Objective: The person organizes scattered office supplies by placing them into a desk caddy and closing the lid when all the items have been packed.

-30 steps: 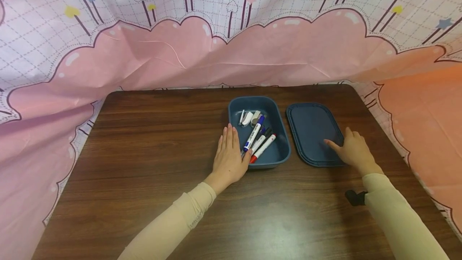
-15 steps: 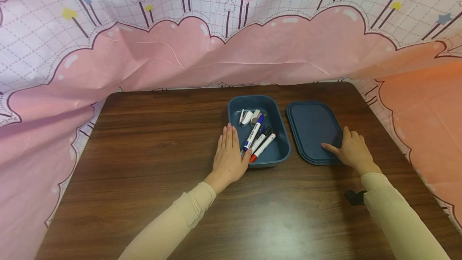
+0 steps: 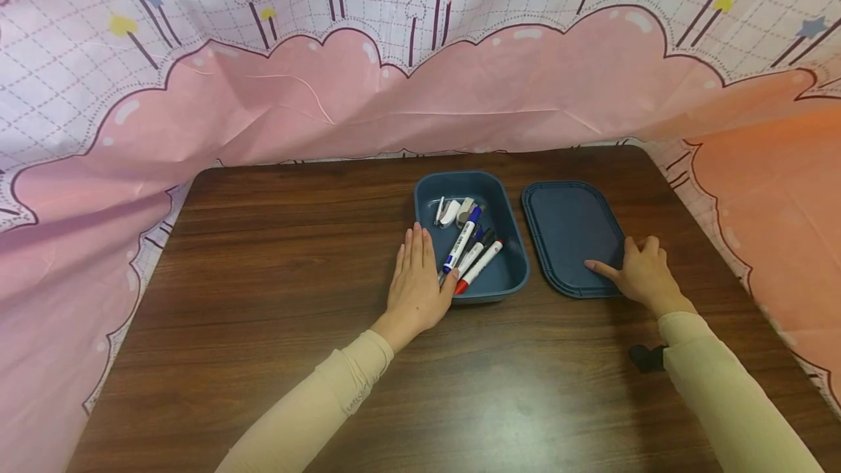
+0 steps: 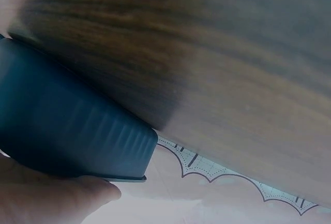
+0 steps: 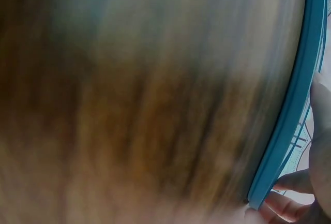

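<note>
A dark blue rectangular box (image 3: 509, 268) stands uncovered on the table in the head view. My left hand (image 3: 415, 290) lies along its left side with straight fingers, the thumb over the rim near the front left corner. Inside are several markers (image 3: 481, 266), white with red, blue or black caps, and small white items (image 3: 450, 213) at the back. A matching flat lid (image 3: 570, 232) lies to the right of the box. My right hand (image 3: 647, 276) holds the lid's front right edge, thumb on top and fingers bent at the outer edge; the right wrist view shows fingertips at that rim.
Both things stand on a dark wood-grain table (image 3: 296, 239). Behind it hangs a pink and white patterned cloth (image 3: 460, 108), with an orange-pink side (image 3: 775, 217) at the right. A black piece (image 3: 647, 358) sticks out by the right sleeve.
My right thumb has shifted slightly left over the lid, and the right fingers have bent more at its edge. The left hand and the box stay still; the view has tilted a little.
</note>
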Demonstrator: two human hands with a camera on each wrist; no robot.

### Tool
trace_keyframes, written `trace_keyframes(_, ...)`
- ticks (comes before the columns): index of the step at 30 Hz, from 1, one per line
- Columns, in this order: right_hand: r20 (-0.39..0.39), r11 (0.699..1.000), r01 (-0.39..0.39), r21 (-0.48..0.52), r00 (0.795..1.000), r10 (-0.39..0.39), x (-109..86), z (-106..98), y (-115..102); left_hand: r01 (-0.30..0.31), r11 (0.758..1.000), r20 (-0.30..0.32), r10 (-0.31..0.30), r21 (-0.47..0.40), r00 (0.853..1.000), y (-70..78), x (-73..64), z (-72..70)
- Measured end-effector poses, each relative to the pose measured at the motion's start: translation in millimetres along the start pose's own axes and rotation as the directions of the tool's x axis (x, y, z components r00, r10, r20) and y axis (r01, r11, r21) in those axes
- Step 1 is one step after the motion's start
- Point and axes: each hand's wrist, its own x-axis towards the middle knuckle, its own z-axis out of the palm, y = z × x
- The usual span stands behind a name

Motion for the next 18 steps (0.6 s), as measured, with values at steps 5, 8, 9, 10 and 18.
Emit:
trace_keyframes(5,0.026,1.000,0.004,-0.014,1.000,-0.003,4.7,-2.2,0.6,0.002,1.000,0.000,-0.002,-0.003,1.000,-0.3,-0.1,-0.3)
trace_keyframes(8,0.030,1.000,-0.005,-0.004,1.000,0.005,6.1,-3.7,-0.8,0.002,1.000,-0.004,-0.002,0.001,1.000,-0.4,0.0,-0.2)
trace_keyframes(9,0.032,1.000,-0.009,-0.004,0.999,0.009,6.1,-3.9,-1.0,0.000,1.000,-0.008,0.000,0.001,1.000,-0.4,0.0,-0.1)
trace_keyframes(10,0.032,1.000,-0.013,-0.005,0.999,0.014,6.3,-3.4,-1.3,0.000,1.000,-0.009,0.000,0.002,1.000,-0.3,0.0,0.0)
trace_keyframes(18,0.066,0.996,-0.087,0.002,0.994,0.087,7.9,-1.3,-4.9,-0.006,1.000,-0.015,0.006,0.004,1.000,-0.3,-0.1,0.8)
